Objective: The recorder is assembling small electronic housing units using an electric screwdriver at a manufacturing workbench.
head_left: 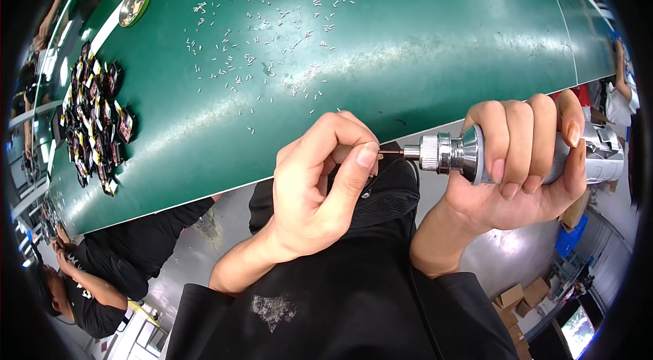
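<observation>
Best rm for a hand was the green tabletop (442, 40), R of the scattered silvery bits (249, 60). Those littered mid-L; blk packet pile (95, 115) + round dish (135, 4) blocked far L, w/ a lane btwn pile & bits. L hand (325, 183), R hand (524, 156) & handheld power tool (445, 153) obstructed near edge.

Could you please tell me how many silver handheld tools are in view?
1: the silver handheld tool, gripped in the right hand, its thin bit pointing toward the left hand. Others may be hidden.
</observation>
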Demonstrator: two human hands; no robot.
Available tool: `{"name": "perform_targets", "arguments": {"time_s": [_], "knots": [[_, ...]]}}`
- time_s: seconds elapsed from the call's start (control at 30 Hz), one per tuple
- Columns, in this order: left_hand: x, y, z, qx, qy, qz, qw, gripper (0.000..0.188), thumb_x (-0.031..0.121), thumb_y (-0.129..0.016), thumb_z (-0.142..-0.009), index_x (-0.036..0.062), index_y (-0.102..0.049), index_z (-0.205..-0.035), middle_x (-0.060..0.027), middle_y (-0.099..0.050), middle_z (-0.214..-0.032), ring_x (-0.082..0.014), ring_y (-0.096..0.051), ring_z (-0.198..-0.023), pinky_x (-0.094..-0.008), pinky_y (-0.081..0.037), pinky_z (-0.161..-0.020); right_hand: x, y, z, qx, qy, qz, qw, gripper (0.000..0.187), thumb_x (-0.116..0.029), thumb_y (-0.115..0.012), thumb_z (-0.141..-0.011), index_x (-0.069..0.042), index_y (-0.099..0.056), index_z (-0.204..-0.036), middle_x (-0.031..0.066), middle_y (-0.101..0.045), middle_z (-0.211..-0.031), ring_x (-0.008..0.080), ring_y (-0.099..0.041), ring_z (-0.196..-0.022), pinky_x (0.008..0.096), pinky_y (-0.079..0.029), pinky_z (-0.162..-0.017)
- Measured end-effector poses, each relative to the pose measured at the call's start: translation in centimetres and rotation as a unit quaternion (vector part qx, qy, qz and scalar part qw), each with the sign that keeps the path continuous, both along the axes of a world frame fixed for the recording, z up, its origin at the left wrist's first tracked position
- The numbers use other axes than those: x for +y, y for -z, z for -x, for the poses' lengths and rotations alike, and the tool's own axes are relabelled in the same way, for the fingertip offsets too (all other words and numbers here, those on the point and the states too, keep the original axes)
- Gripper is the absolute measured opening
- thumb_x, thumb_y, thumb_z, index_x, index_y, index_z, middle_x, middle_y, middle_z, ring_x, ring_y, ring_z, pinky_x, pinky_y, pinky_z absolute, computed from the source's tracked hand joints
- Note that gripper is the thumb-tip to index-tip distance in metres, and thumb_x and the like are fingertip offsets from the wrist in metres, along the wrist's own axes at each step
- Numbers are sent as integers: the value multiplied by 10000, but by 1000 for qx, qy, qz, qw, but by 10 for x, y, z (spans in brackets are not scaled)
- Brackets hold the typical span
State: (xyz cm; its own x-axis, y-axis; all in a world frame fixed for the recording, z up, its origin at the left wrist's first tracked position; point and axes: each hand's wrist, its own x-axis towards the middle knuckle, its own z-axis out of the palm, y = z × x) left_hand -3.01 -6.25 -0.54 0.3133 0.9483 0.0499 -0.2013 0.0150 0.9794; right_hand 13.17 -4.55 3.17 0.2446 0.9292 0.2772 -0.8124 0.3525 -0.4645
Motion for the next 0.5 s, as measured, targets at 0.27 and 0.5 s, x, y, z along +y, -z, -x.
{"name": "perform_targets", "arguments": {"time_s": [0.27, 0.5], "knots": [[15, -1, 1, 77, 28, -58, 995, 53, -18, -519, -890, -56, -555, -882, -84, -560, -734, -109, -502, -601, -244, -415, -559, 10, 6, -12, 19, -17, 10, 1000, 103, -133, -521, -871, -48, -468, -895, -31, -396, -522, 70, -385, -402, 244, -373, -476], [66, -29, 43, 286, -119, -249, 918, 18, -9, -575, -846, -17, -569, -861, -76, -585, -721, -129, -487, -561, -252, -382, -498, 22, 25, -9, 70, 33, 73, 994, 91, -137, -461, -907, -49, -463, -887, -21, -341, -508, 86, -333, -413, 262, -357, -489]]}}
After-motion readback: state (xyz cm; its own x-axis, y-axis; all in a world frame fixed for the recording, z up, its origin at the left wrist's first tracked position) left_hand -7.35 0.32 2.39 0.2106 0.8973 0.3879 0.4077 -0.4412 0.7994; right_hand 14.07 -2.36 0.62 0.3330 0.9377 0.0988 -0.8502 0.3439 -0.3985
